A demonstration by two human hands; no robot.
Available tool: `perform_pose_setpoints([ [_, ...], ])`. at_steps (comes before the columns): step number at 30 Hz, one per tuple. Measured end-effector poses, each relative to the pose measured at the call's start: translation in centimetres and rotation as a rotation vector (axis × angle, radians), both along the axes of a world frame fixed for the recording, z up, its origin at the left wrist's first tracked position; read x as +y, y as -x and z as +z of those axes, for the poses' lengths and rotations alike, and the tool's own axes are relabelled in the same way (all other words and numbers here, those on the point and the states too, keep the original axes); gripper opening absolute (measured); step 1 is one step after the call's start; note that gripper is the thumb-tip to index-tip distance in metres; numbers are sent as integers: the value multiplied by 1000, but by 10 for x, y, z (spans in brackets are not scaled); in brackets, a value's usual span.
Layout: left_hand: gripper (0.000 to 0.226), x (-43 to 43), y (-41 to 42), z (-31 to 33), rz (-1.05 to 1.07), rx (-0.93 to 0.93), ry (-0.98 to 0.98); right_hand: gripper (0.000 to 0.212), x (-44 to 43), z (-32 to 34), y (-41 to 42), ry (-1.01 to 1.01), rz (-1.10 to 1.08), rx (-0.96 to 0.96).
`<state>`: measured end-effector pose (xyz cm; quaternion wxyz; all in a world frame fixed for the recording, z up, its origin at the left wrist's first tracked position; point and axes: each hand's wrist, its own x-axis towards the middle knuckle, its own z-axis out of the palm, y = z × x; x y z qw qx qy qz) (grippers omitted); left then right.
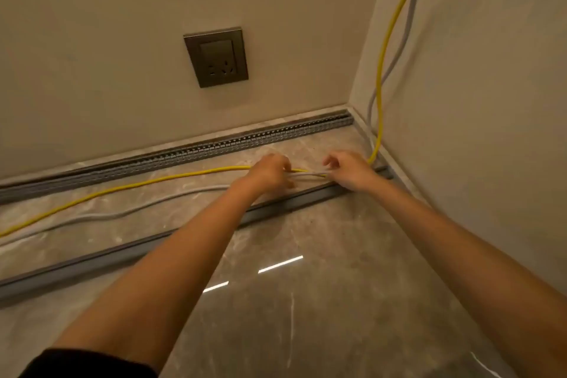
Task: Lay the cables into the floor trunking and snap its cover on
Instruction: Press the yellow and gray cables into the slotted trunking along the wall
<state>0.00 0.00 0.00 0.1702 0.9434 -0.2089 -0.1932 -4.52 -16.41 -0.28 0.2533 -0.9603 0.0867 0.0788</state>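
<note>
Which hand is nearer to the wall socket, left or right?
Left. The left hand is low by the floor, below the socket and slightly to its right; the right hand is farther right, close to the room corner. Both hold the cables.

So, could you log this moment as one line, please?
left hand: grips yellow cable, grey cable | right hand: grips both | trunking: open, cables outside | cover: off, on floor

yellow cable (pixel 129 188), grey cable (pixel 129 212), marbled floor (pixel 337 301)
</note>
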Motion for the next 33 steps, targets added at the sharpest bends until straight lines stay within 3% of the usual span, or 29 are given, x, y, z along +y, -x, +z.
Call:
perform_pose_setpoints([
  [3, 29, -4, -2, -7, -62, -89, -100, 17, -11, -2, -3, 271, 68, 8],
  [7, 23, 1, -13, -15, -37, -223, -16, 22, -23, -1, -8, 448, 113, -18],
  [17, 32, 6, -41, -10, 128, -242, 139, 21, -33, 8, -34, 220, -11, -191],
  [22, 33, 6, -62, -2, 230, -350, 188, 20, -35, 6, -63, 330, 39, -151],
  [27, 28, 14, -87, -5, 274, -311, 163, 28, -47, -4, -87, 491, 92, -139],
  [30, 28, 12, -92, -14, 232, -273, 138, 43, -48, -11, -98, 516, 100, -183],
  [33, 25, 15, -88, -26, 156, -320, 150, 38, -51, -17, -105, 541, 119, -206],
])
